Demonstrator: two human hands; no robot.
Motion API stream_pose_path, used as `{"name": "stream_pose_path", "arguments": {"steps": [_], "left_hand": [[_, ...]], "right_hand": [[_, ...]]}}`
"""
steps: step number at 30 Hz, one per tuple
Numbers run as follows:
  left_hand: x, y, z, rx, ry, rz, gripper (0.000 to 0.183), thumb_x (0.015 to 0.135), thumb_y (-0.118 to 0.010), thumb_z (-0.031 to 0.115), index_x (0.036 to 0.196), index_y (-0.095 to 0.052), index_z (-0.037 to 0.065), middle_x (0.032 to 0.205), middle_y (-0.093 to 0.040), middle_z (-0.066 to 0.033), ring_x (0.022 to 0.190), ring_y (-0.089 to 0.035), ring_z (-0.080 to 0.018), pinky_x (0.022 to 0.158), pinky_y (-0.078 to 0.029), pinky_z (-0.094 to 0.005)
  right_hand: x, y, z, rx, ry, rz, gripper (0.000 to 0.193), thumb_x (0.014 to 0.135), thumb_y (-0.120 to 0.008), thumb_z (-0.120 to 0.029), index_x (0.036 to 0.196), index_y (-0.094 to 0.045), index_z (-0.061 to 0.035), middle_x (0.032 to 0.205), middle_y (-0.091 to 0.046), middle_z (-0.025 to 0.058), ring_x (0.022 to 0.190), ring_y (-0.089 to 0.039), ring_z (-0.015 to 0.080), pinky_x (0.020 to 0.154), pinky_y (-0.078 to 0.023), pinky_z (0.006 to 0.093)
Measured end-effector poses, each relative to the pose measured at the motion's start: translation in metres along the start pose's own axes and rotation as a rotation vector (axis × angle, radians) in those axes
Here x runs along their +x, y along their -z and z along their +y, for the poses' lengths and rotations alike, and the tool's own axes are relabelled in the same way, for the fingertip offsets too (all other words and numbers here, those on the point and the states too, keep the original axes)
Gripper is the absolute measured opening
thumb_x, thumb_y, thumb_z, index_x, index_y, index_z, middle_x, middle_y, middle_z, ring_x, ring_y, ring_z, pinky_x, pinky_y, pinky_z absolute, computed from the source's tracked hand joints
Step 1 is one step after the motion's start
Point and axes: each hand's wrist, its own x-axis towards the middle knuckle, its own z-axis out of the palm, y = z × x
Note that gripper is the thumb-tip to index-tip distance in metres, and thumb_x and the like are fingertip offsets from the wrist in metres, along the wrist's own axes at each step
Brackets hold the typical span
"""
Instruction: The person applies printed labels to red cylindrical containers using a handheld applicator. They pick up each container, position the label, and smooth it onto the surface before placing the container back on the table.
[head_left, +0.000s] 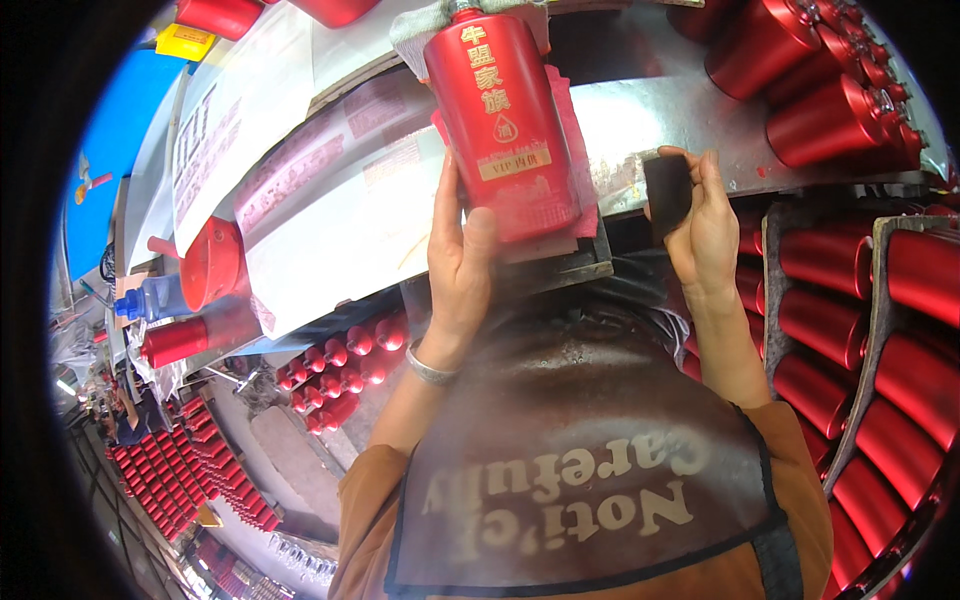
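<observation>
Glossy red, the bottle (525, 110) lies with its gold-lettered face up, between the two hands: its lower left corner meets the left hand (462, 265), while the right hand (705, 235) is apart from it, beyond its right side. Its base points toward the wearer, near the front edge of the metal-topped workbench (630, 115), and its neck points away, beside a grey fabric (408, 45). A pinkish-red cloth (578, 150) shows from under it on both sides.

The left forearm slants up and inward to a wrist with a pale band (432, 368); its fingers run straight along the bottle's left side and the thumb points upward across the lower corner, so that the hand grips this corner between thumb and fingers. The right forearm rises beside the bench's front edge, wrist nearly straight and palm turned inward. Its fingers are bent closely around a dark flat pad (668, 192), held upright by one side, with a clear gap between it and the bottle.

Left of the bottle, a white sheet (340, 240) reaches the bench's front edge. More red bottles (800, 95) stand toward the far right corner, and a rack (868, 335) below that end carries others on their sides.
</observation>
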Motion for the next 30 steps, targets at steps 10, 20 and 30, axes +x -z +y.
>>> {"name": "stream_pose_path", "arguments": {"steps": [10,20,30], "left_hand": [[-0.002,-0.006,0.016,-0.045,0.06,0.024,0.074,0.105,-0.051,0.037,0.156,-0.021,-0.007,0.162,-0.029,-0.0201,0.149,-0.029,-0.0265,0.121,-0.023,-0.0377],[-0.001,0.015,0.011,0.349,-0.115,-0.132,0.096,0.081,-0.08,0.012,0.157,-0.023,-0.004,0.153,-0.042,-0.0231,0.143,-0.041,-0.0329,0.116,-0.032,-0.0405],[0.001,0.005,0.011,0.446,-0.229,0.063,0.086,0.072,-0.08,-0.001,0.149,-0.043,-0.002,0.148,-0.047,-0.0267,0.135,-0.05,-0.0404,0.109,-0.045,-0.0441]], "right_hand": [[-0.032,-0.023,0.018,-0.873,0.651,-0.291,0.037,0.093,-0.062,-0.008,0.128,-0.055,0.0016,0.112,-0.063,0.0093,0.102,-0.059,0.0148,0.091,-0.048,0.0283],[-0.036,-0.021,0.017,-0.759,1.065,-0.206,0.041,0.084,-0.071,0.004,0.123,-0.061,0.0009,0.11,-0.068,0.0152,0.096,-0.066,0.0255,0.087,-0.052,0.0338],[-0.06,-0.046,0.019,-1.078,1.384,-0.714,0.032,0.068,-0.071,-0.011,0.1,-0.073,-0.0056,0.104,-0.071,0.0054,0.079,-0.063,0.0206,0.074,-0.048,0.0331]]}}
